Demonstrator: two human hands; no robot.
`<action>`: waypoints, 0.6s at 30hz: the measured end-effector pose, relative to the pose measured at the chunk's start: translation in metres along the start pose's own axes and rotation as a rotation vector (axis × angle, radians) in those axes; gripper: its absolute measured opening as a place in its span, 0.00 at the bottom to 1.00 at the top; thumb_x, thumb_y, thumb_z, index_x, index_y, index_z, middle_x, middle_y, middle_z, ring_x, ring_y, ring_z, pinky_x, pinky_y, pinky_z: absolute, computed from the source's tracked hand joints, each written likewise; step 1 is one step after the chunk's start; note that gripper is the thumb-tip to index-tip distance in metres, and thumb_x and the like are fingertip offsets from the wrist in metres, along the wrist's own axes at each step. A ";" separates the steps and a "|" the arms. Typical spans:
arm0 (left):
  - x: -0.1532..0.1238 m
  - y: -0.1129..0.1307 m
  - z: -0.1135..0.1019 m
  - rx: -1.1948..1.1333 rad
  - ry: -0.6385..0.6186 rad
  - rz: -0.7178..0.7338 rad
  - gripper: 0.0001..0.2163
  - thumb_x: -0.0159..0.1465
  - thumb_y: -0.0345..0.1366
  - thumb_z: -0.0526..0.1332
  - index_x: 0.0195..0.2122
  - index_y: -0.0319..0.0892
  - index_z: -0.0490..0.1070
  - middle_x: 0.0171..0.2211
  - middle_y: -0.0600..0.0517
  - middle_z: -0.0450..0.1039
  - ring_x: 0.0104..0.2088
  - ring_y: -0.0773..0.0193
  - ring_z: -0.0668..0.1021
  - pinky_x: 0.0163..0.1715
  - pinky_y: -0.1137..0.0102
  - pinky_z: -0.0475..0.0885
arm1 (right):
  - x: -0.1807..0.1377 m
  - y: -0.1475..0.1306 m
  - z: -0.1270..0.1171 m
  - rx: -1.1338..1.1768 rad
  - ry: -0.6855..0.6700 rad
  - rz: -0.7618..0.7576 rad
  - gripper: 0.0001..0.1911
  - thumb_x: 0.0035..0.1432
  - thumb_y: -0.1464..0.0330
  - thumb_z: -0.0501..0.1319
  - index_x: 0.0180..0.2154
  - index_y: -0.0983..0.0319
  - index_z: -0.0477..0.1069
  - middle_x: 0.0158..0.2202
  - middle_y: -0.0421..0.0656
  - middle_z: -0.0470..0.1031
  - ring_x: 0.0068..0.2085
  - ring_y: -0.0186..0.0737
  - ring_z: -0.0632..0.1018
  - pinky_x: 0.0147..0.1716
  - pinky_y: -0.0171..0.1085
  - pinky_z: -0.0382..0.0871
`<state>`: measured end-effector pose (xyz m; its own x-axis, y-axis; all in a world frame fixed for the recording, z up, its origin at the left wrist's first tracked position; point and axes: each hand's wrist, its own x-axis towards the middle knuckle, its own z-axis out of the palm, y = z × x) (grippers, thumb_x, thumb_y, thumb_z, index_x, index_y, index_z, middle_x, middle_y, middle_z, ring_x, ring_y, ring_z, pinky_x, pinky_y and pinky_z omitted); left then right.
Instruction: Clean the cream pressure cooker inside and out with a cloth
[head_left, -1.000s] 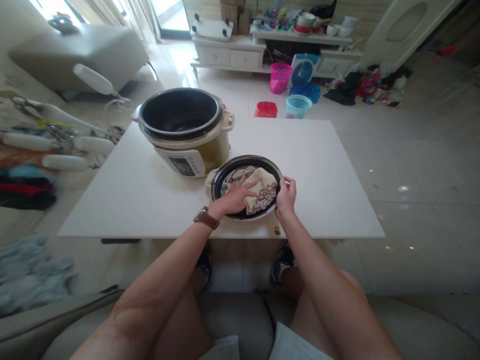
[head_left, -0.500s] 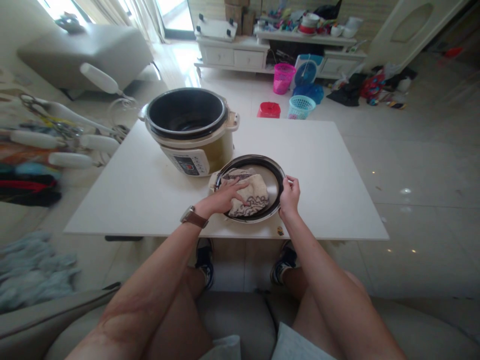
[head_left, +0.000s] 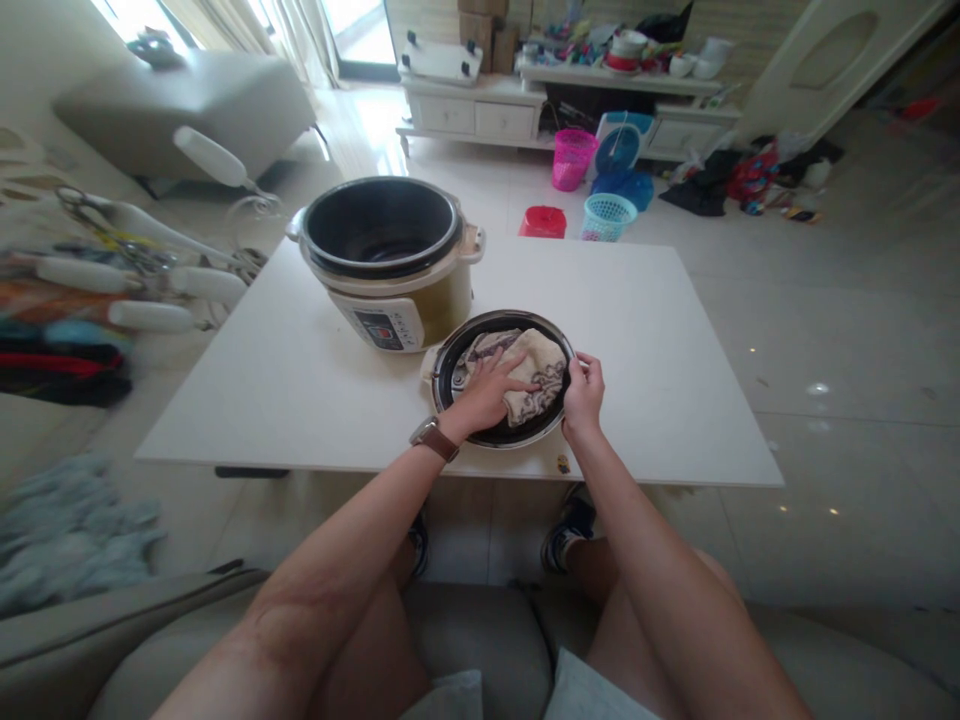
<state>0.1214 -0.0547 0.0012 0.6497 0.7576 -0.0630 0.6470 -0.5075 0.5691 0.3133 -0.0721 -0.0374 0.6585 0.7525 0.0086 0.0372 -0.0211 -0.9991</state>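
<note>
An upturned pressure cooker lid lies on the white table close to its front edge, its inner side facing up. My right hand is closed on the lid's right rim. Inside the lid, a beige cloth with a dark pattern lies bunched toward the right. My left hand presses on it, fingers spread and flat. Behind the lid and to its left stands the pressure cooker, open at the top, with a dark inner pot in it. A control panel shows on the cooker's front.
The white table reaches out on both sides of the lid. A small sticker-like spot is at its front edge. Beyond it on the floor are a pink basket, a light blue basket and a red stool or bin.
My left hand has slid rightward across the inside of the lid, pushing the cloth with it. My right hand keeps its hold on the rim. The whole view has shifted slightly.
</note>
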 end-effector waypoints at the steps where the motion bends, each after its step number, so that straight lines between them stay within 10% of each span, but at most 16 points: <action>1: 0.002 0.000 -0.001 0.005 0.018 -0.026 0.41 0.55 0.14 0.52 0.64 0.58 0.76 0.79 0.58 0.47 0.79 0.41 0.44 0.74 0.34 0.45 | 0.000 0.000 0.000 0.006 -0.004 0.006 0.22 0.58 0.49 0.62 0.45 0.57 0.73 0.38 0.39 0.75 0.40 0.40 0.75 0.42 0.40 0.68; 18: 0.007 -0.012 0.002 0.047 0.095 -0.085 0.43 0.57 0.16 0.56 0.74 0.52 0.63 0.78 0.50 0.50 0.78 0.42 0.49 0.76 0.44 0.51 | -0.002 0.001 0.000 0.005 -0.006 0.029 0.22 0.58 0.49 0.61 0.46 0.57 0.74 0.38 0.40 0.75 0.41 0.41 0.74 0.43 0.39 0.69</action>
<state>0.1189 -0.0445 -0.0077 0.5528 0.8328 -0.0300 0.7173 -0.4571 0.5259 0.3120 -0.0730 -0.0386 0.6549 0.7554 -0.0205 0.0145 -0.0397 -0.9991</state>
